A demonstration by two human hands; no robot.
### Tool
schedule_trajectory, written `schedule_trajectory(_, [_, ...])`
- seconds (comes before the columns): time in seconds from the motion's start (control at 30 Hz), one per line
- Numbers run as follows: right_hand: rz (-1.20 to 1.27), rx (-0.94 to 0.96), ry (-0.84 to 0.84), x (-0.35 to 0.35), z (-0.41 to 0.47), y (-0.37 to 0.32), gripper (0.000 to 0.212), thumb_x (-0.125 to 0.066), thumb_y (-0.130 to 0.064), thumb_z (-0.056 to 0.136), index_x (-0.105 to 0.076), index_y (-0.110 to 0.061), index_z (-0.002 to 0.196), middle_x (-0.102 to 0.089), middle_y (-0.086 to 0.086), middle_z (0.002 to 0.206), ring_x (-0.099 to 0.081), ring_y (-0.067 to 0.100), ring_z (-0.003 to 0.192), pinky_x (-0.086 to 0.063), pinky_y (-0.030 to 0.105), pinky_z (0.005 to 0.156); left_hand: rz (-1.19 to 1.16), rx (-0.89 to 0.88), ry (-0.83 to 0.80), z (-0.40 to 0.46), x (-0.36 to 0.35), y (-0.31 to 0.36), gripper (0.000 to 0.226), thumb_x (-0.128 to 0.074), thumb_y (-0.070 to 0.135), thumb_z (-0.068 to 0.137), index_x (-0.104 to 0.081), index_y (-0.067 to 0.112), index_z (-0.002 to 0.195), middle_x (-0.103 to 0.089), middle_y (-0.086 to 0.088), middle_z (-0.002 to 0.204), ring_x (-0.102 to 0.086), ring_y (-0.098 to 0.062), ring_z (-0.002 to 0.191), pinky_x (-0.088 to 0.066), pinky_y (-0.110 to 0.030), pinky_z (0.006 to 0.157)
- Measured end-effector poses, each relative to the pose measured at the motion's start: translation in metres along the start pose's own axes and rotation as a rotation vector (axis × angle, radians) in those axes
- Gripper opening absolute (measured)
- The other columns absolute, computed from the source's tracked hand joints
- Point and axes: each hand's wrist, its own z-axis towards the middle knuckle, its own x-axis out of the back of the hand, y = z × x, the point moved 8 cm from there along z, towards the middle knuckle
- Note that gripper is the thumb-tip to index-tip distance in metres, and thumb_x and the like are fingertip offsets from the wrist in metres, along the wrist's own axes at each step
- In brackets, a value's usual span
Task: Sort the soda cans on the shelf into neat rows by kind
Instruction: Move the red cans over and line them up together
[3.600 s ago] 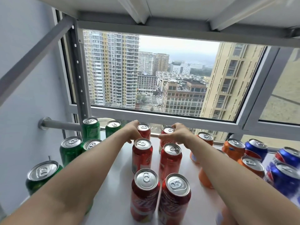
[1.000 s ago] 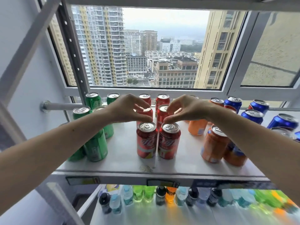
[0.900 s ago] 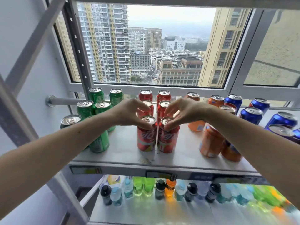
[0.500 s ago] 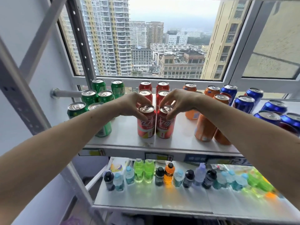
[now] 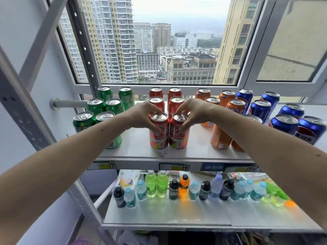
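Both hands have drawn back from the rear red cans beside the window (image 5: 177, 41) to the front pair. The left hand (image 5: 141, 115) now grips the front left red can (image 5: 158, 131), the right hand (image 5: 192, 112) the front right red can (image 5: 179, 132). These two cans now touch, nearer the window than before.
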Motion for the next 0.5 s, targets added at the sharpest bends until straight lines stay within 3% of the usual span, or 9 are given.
schedule_trajectory(0.2, [-0.012, -0.008, -0.013, -0.001, 0.001, 0.001, 0.077, -0.089, -0.027, 0.064, -0.057, -0.020, 0.134, -0.058, 0.010, 0.133, -0.067, 0.025, 0.102, -0.054, 0.023, 0.066, -0.039, -0.004, -0.014, -0.001, -0.003, 0.000, 0.076, -0.088, 0.023, 0.062, -0.057, 0.022, 0.132, -0.061, 0.000, 0.130, -0.056, -0.013, 0.103, -0.046, -0.026, 0.088])
schedule_trajectory(0.27, [-0.025, -0.007, -0.023, -0.002, -0.001, 0.001, 0.079, -0.088, -0.029, 0.065, -0.054, -0.018, 0.136, -0.056, 0.011, 0.135, -0.065, 0.027, 0.106, -0.058, 0.033, 0.079, -0.091, -0.004, -0.028, -0.005, -0.004, 0.002, 0.085, -0.087, 0.021, 0.063, -0.049, 0.020, 0.139, -0.057, -0.003, 0.135, -0.054, -0.013, 0.109, -0.045, -0.027, 0.091])
schedule_trajectory(0.33, [-0.041, 0.013, -0.013, 0.002, -0.005, -0.006, 0.087, -0.087, -0.034, 0.065, -0.048, -0.015, 0.140, -0.056, 0.010, 0.135, -0.059, 0.026, 0.116, -0.053, 0.038, 0.094, -0.216, -0.014, -0.014, -0.017, 0.005, 0.002, 0.096, -0.087, 0.020, 0.063, -0.039, 0.019, 0.146, -0.052, -0.005, 0.141, -0.052, -0.017, 0.120, -0.047, -0.031, 0.096])
schedule_trajectory(0.4, [0.067, 0.071, 0.071, 0.014, -0.010, -0.022, 0.090, -0.087, -0.035, 0.064, -0.046, -0.011, 0.141, -0.059, 0.010, 0.131, -0.059, 0.023, 0.114, -0.052, 0.034, 0.092, -0.306, -0.071, 0.107, -0.036, 0.033, -0.002, 0.097, -0.086, 0.028, 0.061, -0.038, 0.017, 0.145, -0.051, -0.005, 0.141, -0.053, -0.019, 0.124, -0.049, -0.034, 0.097])
schedule_trajectory(0.5, [0.346, 0.213, 0.277, 0.022, -0.022, -0.059, 0.073, -0.087, -0.033, 0.065, -0.058, -0.007, 0.126, -0.067, 0.007, 0.117, -0.066, 0.019, 0.102, -0.056, 0.032, 0.088, -0.380, -0.115, 0.447, -0.084, 0.084, -0.034, 0.090, -0.081, 0.046, 0.060, -0.045, 0.021, 0.140, -0.056, 0.003, 0.136, -0.055, -0.006, 0.121, -0.049, -0.022, 0.094])
